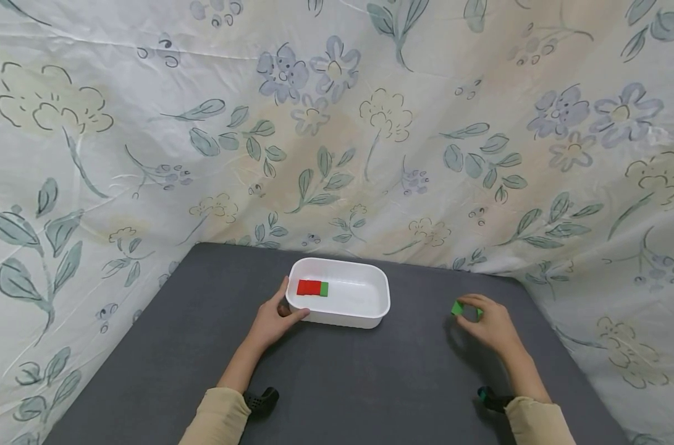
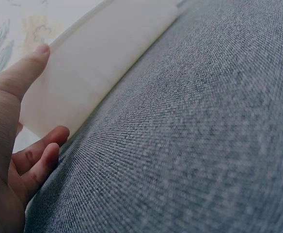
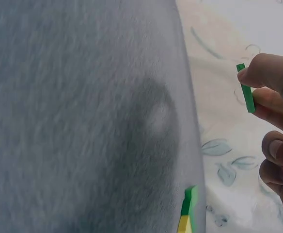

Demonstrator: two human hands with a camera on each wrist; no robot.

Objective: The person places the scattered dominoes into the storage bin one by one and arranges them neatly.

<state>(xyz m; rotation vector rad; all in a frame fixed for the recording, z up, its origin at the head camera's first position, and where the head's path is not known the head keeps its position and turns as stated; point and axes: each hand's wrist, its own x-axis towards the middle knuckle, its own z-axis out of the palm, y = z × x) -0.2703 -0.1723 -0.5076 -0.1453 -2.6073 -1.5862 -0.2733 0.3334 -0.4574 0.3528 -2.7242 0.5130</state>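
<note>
A white plastic tub (image 1: 345, 317) stands on the dark cloth-covered table. At its left end my left hand (image 1: 271, 318) grips the corner, thumb on the near side and fingers at the left wall. In the left wrist view the thumb lies along the tub's wall (image 2: 88, 68). Red pieces (image 1: 309, 287) and a small green piece (image 1: 324, 289) lie inside the tub. Off to the right, my right hand (image 1: 489, 321) pinches a small flat green piece (image 3: 246, 90) between thumb and finger, above the table.
Another green piece (image 1: 479, 313) shows partly behind the right hand. In the right wrist view a green and yellow piece (image 3: 186, 213) lies near the table's edge. Floral cloth (image 1: 337, 123) hangs behind and beside the grey table (image 1: 370, 377).
</note>
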